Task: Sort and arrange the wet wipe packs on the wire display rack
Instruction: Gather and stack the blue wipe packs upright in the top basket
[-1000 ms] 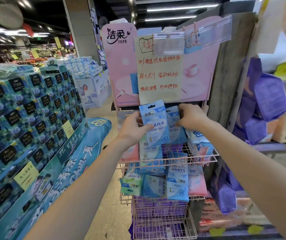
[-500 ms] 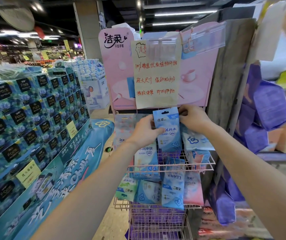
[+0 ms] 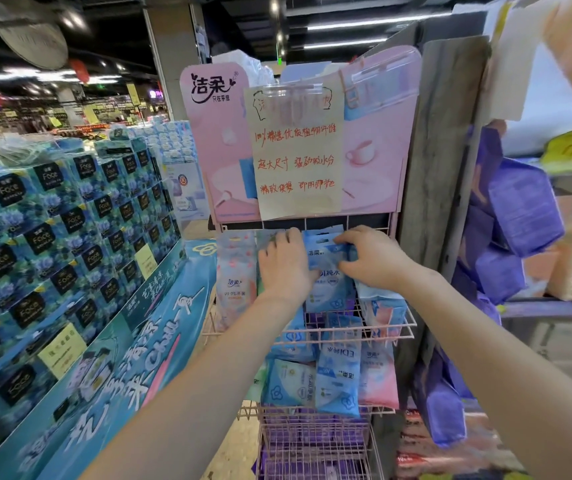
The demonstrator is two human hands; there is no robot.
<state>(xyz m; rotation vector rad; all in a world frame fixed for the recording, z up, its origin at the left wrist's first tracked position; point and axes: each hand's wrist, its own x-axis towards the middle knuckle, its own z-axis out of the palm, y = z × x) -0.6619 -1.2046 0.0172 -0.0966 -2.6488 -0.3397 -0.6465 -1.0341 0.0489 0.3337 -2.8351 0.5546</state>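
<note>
Blue pack (image 3: 327,284): it is standing upright, long axis vertical, in the top tier of the rack (image 3: 410,327), directly between your hands. Your right hand (image 3: 372,259) is pinching its upper right corner. Your left hand (image 3: 284,266) is lying against its left edge, with the grip hidden. A pink pack (image 3: 236,282) is standing just left of your left hand.

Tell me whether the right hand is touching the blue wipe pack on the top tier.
Touching. The head view shows the right hand gripping the blue wipe pack by its upper edge, with no gap between them.
</note>
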